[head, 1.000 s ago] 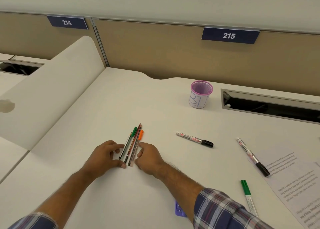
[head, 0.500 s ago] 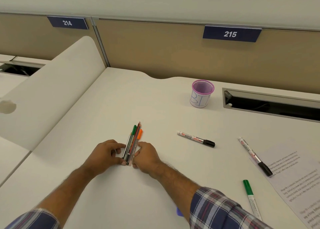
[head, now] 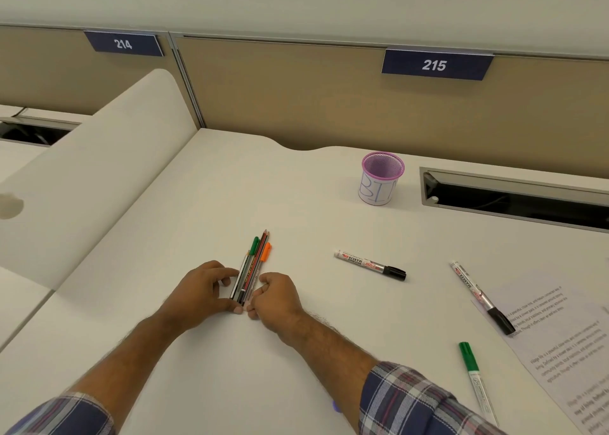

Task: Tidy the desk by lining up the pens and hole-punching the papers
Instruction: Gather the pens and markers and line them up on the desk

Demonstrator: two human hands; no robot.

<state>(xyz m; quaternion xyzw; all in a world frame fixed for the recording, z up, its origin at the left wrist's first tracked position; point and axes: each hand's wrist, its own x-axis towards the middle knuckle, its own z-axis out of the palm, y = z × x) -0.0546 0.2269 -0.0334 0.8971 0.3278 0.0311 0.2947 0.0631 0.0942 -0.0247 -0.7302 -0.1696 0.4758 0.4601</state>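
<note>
With our left hand (head: 201,291) and right hand (head: 275,298) curled against both sides of the pen bundle (head: 252,270) on the desk (head: 230,187) — fingertips pinching its near end — we risk that uneven pressure makes the thin pens roll over each other.

Left hand (head: 201,293) and right hand (head: 275,298) press a pen bundle (head: 252,270) (tips uneven) on the desk (head: 296,220).
</note>
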